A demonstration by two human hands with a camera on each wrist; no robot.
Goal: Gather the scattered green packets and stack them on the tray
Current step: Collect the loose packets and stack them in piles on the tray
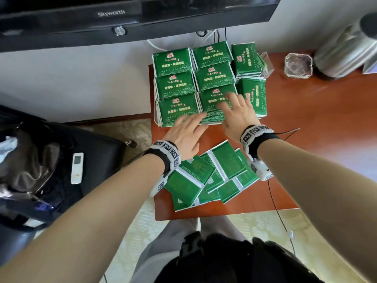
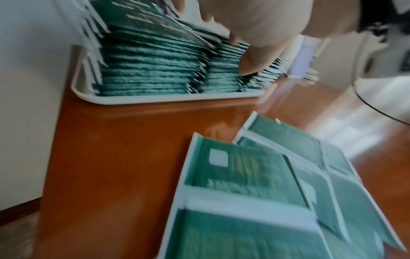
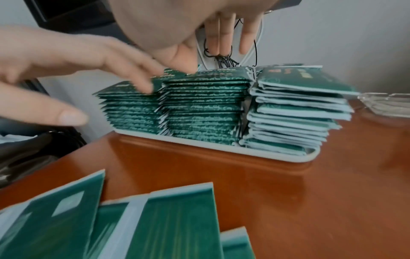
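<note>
Stacks of green packets (image 1: 173, 82) already fill the white tray (image 2: 168, 100) at the tabletop's (image 1: 306, 139) far edge, several piles side by side and many layers deep. By my reckoning most of the job is done. What is left is the loose heap of packets (image 1: 212, 176) lying overlapped near the front edge. Left hand (image 1: 186, 135) and right hand (image 1: 237, 113) both hover at the nearest stacks, fingers spread and holding nothing.

You have a black Skyworth television (image 1: 114, 19) hanging at the far left above the wooden table (image 1: 306, 144). On your far right stand a glass ashtray (image 1: 298, 65) and a metal kettle (image 1: 344, 52); a white remote (image 1: 77, 168) lies on the black chair (image 1: 98, 152) to your left.
</note>
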